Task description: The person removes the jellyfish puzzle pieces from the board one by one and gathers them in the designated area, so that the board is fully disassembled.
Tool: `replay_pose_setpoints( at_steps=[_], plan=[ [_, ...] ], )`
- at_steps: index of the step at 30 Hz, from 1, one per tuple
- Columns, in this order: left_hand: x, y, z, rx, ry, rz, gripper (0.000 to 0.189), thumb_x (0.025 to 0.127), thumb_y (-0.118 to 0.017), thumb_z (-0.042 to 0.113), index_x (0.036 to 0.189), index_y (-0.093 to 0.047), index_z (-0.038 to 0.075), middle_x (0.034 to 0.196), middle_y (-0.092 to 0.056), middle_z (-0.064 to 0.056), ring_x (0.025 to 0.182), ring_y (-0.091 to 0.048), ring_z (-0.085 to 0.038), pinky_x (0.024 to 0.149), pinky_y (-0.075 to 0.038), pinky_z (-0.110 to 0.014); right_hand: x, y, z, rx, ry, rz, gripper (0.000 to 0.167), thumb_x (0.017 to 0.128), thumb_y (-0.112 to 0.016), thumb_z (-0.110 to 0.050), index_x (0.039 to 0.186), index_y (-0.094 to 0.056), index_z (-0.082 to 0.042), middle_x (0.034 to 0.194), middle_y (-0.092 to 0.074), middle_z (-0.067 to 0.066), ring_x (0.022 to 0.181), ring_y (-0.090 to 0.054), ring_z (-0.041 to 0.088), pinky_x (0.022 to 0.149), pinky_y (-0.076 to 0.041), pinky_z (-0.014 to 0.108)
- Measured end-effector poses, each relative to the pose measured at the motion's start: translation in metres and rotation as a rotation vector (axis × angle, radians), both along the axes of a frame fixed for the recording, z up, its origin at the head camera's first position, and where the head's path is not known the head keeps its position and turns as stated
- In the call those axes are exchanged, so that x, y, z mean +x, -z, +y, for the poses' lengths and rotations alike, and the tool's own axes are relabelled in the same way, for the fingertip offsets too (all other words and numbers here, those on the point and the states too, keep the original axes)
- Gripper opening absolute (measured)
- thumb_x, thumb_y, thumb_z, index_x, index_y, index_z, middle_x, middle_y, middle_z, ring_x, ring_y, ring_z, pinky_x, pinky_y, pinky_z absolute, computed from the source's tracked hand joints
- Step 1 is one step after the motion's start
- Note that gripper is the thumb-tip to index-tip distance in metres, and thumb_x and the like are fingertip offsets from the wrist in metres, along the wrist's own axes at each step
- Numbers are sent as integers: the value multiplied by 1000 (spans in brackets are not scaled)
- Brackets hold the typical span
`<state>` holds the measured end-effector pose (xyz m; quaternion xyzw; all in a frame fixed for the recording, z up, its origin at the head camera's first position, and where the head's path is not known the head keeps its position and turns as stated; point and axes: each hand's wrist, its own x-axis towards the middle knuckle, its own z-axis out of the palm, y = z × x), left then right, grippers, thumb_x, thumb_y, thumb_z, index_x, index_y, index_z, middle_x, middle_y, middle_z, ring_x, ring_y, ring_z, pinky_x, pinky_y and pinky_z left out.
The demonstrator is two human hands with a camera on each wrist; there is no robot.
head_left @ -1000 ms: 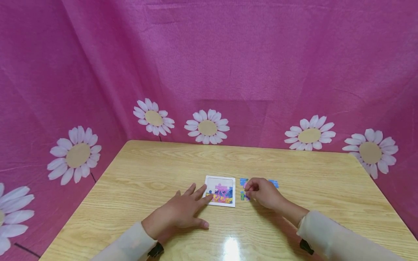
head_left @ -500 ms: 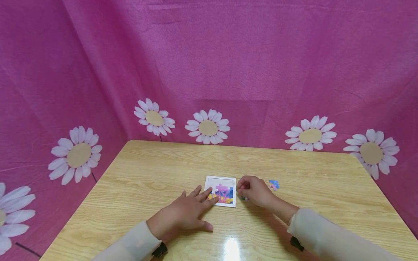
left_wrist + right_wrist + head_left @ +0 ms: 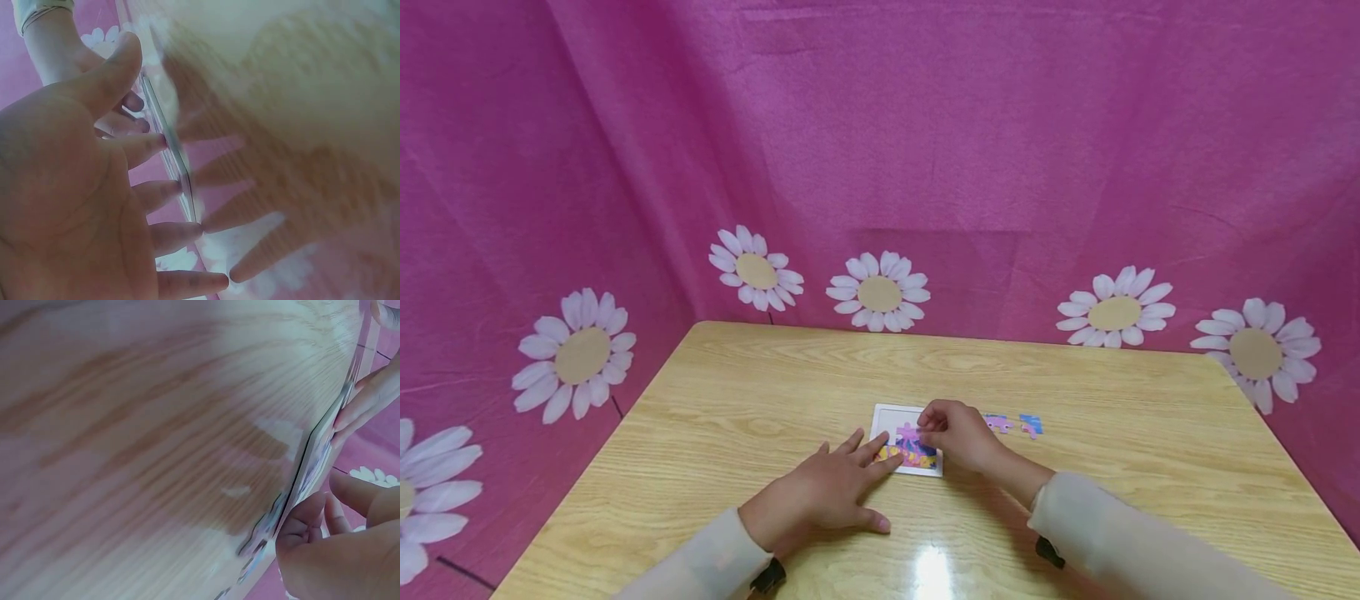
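A white-framed jigsaw puzzle tray [image 3: 877,417] lies on the wooden table, its lower part filled with pink, blue and yellow pieces. My left hand [image 3: 831,485] is spread flat, fingertips over the tray's left side; in the left wrist view the straight fingers of the left hand [image 3: 75,187] reach its edge. My right hand [image 3: 962,437] is above the tray's right side, thumb and fingers pinched on a puzzle piece that is mostly hidden by the fingers. The right wrist view shows the curled right hand [image 3: 337,544] beside the tray [image 3: 309,459].
To the right of the tray lie a pink-and-blue puzzle piece [image 3: 997,424] and another blue-and-pink piece [image 3: 1031,423]. Loose pieces [image 3: 265,528] show near the tray in the right wrist view. A pink curtain [image 3: 970,167] with daisies hangs behind the table [image 3: 760,383].
My right hand has moved left from the loose pieces to over the tray's right side, uncovering the pink-and-blue piece. The left hand has shifted slightly right, further over the tray.
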<state>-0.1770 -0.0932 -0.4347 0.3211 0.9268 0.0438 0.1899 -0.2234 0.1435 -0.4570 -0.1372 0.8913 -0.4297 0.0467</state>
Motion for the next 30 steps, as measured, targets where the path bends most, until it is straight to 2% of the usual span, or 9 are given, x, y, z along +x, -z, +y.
replay_pose_setpoints(
  at_steps=[11,17,23,30],
  plan=[
    [-1,2,-1,2,6,-5,88,89,-61,73,163,-30,37,173,-16,2,158,-17,-35,114,-32,-68,0,-2,-20,15,30,-33,23,83,-80,8,100,-70,-5,96,-71,5,87,-64,16,84,-55,38],
    [0,1,-1,-2,10,4,88,89,-62,72,163,-31,37,173,-17,1,158,-18,-35,114,-33,-68,-1,1,-23,50,19,-10,27,81,-79,11,98,-68,-6,91,-69,4,86,-64,17,82,-54,39],
    [0,1,-1,-8,12,10,88,89,-63,71,163,-31,36,173,-17,1,158,-18,-36,114,-33,-67,0,0,-26,43,18,-8,29,79,-77,16,97,-67,-5,89,-66,4,85,-64,18,81,-54,38],
    [0,0,0,-16,12,5,88,89,-63,71,163,-31,36,173,-16,0,158,-17,-36,114,-33,-67,1,-2,-27,57,3,9,32,79,-76,16,106,-68,0,92,-62,6,87,-62,19,83,-52,37]
  ],
)
